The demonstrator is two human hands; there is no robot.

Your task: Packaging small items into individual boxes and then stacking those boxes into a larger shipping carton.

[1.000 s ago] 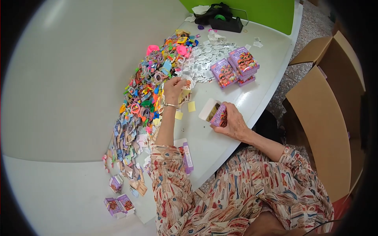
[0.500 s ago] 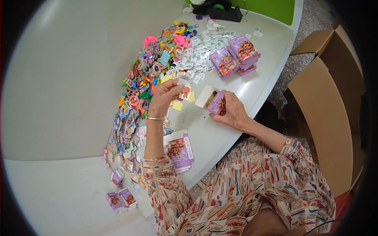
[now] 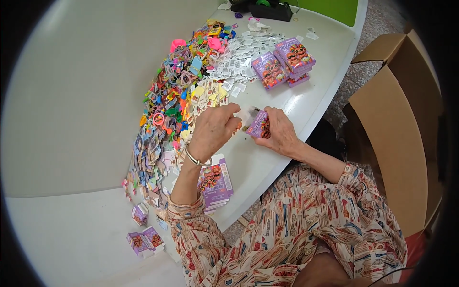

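My right hand [image 3: 279,131] grips a small purple printed box [image 3: 259,125], tilted, with its open end facing left. Just left of that opening is my left hand [image 3: 215,128], its fingers pinched on a small picture card [image 3: 238,126]; only an orange bit of the card shows, and the area by the box mouth is blurred. Beneath and beyond the left hand lies a spread of pale and yellow cards [image 3: 206,98]. Flattened purple boxes [image 3: 216,184] lie stacked beside my left forearm.
A long heap of colourful trinkets [image 3: 174,86] curves along the table, with white paper slips [image 3: 239,55] beside it. Filled-out purple boxes [image 3: 295,55] are stacked at the far right. A black tape dispenser [image 3: 271,10] stands at the back; a large cardboard carton [image 3: 392,143] is right of the table.
My left hand has moved right and nearer to me with the card, up to the box's open end. The right hand keeps its hold on the box, which has shifted slightly.
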